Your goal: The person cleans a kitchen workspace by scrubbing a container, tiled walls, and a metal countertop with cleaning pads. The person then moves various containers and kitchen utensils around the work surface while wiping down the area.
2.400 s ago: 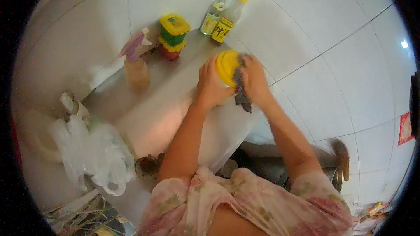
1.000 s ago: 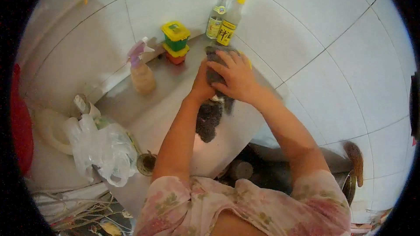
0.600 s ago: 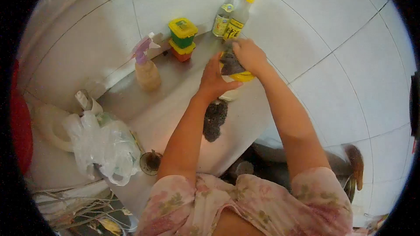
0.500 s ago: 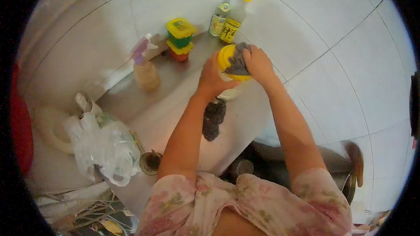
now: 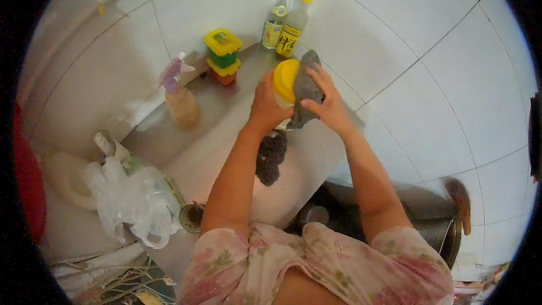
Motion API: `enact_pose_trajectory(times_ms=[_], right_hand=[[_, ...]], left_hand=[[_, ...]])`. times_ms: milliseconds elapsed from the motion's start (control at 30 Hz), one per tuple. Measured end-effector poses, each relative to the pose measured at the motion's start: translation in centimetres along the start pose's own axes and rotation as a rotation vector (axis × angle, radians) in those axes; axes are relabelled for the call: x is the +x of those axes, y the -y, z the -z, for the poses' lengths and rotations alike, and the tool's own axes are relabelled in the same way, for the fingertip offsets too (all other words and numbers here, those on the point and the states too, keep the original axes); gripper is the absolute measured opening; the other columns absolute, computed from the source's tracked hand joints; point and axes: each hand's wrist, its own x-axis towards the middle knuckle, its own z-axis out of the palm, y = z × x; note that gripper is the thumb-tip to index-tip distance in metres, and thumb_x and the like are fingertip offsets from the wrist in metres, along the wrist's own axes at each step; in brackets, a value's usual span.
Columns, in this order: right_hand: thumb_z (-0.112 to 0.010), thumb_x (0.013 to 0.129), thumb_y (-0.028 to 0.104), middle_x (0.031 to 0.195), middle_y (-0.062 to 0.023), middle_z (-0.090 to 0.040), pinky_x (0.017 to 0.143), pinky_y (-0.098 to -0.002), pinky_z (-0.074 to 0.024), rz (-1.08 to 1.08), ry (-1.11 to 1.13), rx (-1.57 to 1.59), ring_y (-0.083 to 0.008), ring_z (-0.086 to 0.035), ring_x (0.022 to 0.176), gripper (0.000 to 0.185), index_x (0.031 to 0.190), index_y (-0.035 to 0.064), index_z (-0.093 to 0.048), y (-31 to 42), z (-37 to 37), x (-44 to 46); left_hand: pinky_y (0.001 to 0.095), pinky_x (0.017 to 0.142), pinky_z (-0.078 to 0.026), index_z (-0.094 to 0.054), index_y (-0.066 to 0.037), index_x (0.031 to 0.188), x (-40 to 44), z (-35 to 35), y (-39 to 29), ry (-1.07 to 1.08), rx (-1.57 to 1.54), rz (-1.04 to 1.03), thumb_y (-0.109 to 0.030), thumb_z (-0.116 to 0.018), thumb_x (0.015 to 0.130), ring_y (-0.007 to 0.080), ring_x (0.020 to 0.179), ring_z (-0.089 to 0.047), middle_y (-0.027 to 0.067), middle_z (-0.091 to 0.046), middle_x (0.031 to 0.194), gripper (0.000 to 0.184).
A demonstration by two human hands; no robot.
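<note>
A jar with a yellow lid (image 5: 285,81) is held upright over the counter, with my left hand (image 5: 267,106) wrapped round its left side. A grey cloth (image 5: 305,93) lies against the lid's right side, gripped by my right hand (image 5: 329,100) with its thumb and fingers. The cloth hides part of the lid and the jar's right side. On the counter (image 5: 226,130) just below the jar sits a dark, rough scouring pad (image 5: 271,158).
A spray bottle (image 5: 182,104), stacked yellow-lidded tubs (image 5: 222,49) and two bottles (image 5: 275,20) (image 5: 291,29) stand at the back. White plastic bags (image 5: 132,197) and a small round container (image 5: 192,217) lie front left. A dark pan (image 5: 418,220) with a brush (image 5: 458,203) is at the right.
The cloth has slid off the lid's top to its right side, showing more yellow. My right hand has opened out lower along the cloth, while my left hand keeps hold of the jar.
</note>
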Motion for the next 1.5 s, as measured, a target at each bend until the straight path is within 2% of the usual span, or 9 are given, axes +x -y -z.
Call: enact_pose_trajectory(times_ms=[300, 400, 500, 800, 1033, 1133, 1233, 1333, 1500], right_hand=[[-0.057, 0.082, 0.000, 0.125, -0.0080, -0.054, 0.098, -0.0301, -0.0388, -0.305, 0.283, 0.571, -0.0179, -0.049, 0.114, 0.048, 0.128, 0.0118, -0.052, -2.8, 3.4, 5.1], [-0.057, 0.082, -0.001, 0.121, -0.0091, -0.057, 0.091, -0.0299, -0.0430, -0.189, 0.342, 0.300, -0.0165, -0.053, 0.106, 0.044, 0.124, 0.0107, -0.055, -2.1, 2.1, 8.2], [-0.056, 0.082, 0.000, 0.121, -0.0124, -0.057, 0.089, -0.0335, -0.0444, -0.250, 0.175, 0.374, -0.0206, -0.055, 0.105, 0.044, 0.125, 0.0102, -0.054, -2.6, 1.0, 6.6], [-0.064, 0.075, 0.007, 0.121, -0.0183, -0.053, 0.099, -0.0454, -0.0352, -0.081, -0.404, -0.387, -0.0389, -0.048, 0.114, 0.049, 0.122, 0.0043, -0.051, 2.8, -3.7, -3.3], [-0.066, 0.073, 0.022, 0.117, -0.0169, -0.056, 0.092, -0.0453, -0.0407, 0.328, -0.044, -0.576, -0.0355, -0.052, 0.110, 0.039, 0.109, 0.0095, -0.060, 3.5, -3.6, 4.2], [-0.061, 0.079, 0.030, 0.104, -0.0182, -0.062, 0.083, -0.0439, -0.0460, 0.076, 0.277, -0.507, -0.0350, -0.057, 0.101, 0.036, 0.107, 0.0086, -0.062, 2.6, -3.1, 8.3], [-0.055, 0.083, 0.035, 0.093, -0.0188, -0.064, 0.077, -0.0443, -0.0481, -0.137, 0.145, -0.406, -0.0357, -0.060, 0.092, 0.036, 0.105, 0.0073, -0.063, 0.3, -1.8, 8.8], [-0.055, 0.085, 0.027, 0.107, -0.0204, -0.060, 0.085, -0.0449, -0.0457, -0.288, 0.004, -0.258, -0.0373, -0.056, 0.101, 0.034, 0.112, 0.0068, -0.059, -0.1, -0.2, 5.9], [-0.057, 0.082, 0.012, 0.128, -0.0227, -0.044, 0.096, -0.0437, -0.0385, -0.086, -0.262, -0.303, -0.0405, -0.046, 0.113, 0.043, 0.123, 0.0047, -0.049, 1.4, -2.1, -2.9]], left_hand=[[0.0414, 0.106, -0.028, -0.023, -0.004, 0.136, 0.3, 0.3, -0.1, -0.021, -0.008, -0.071, -0.030, -0.083, 0.056, 0.0350, 0.125, -0.034, 0.0189, -0.035, 0.133, 0.103], [0.0406, 0.106, -0.028, -0.025, -0.004, 0.136, 0.2, 0.2, -0.1, -0.018, -0.016, -0.049, -0.029, -0.084, 0.055, 0.0338, 0.125, -0.034, 0.0185, -0.036, 0.133, 0.104], [0.0413, 0.106, -0.029, -0.026, -0.004, 0.136, -0.4, 0.3, -0.4, 0.005, -0.042, -0.007, -0.031, -0.083, 0.056, 0.0343, 0.124, -0.035, 0.0190, -0.037, 0.131, 0.101], [0.0412, 0.104, -0.030, -0.026, -0.004, 0.135, 0.3, -0.3, 0.1, -0.010, 0.002, -0.006, -0.023, -0.082, 0.056, 0.0359, 0.124, -0.035, 0.0203, -0.037, 0.131, 0.099], [0.0406, 0.103, -0.032, -0.027, -0.003, 0.135, 0.3, -0.5, 1.9, 0.025, -0.150, -0.087, -0.024, -0.084, 0.054, 0.0356, 0.123, -0.036, 0.0197, -0.038, 0.131, 0.101], [0.0405, 0.103, -0.032, -0.026, -0.003, 0.135, 0.4, -1.0, 1.6, -0.013, -0.251, -0.027, -0.028, -0.084, 0.054, 0.0349, 0.123, -0.037, 0.0189, -0.039, 0.131, 0.103], [0.0406, 0.104, -0.032, -0.026, -0.003, 0.136, 0.3, -0.6, 0.6, -0.030, -0.089, -0.009, -0.030, -0.085, 0.053, 0.0343, 0.123, -0.037, 0.0184, -0.039, 0.132, 0.106], [0.0409, 0.103, -0.032, -0.027, -0.003, 0.136, 0.2, -0.6, 0.5, -0.042, -0.031, -0.030, -0.030, -0.085, 0.052, 0.0343, 0.123, -0.037, 0.0182, -0.039, 0.132, 0.105], [0.0417, 0.102, -0.033, -0.028, -0.004, 0.135, 0.2, -0.6, 0.0, -0.082, -0.029, -0.049, -0.029, -0.085, 0.052, 0.0347, 0.122, -0.038, 0.0174, -0.040, 0.131, 0.103]])
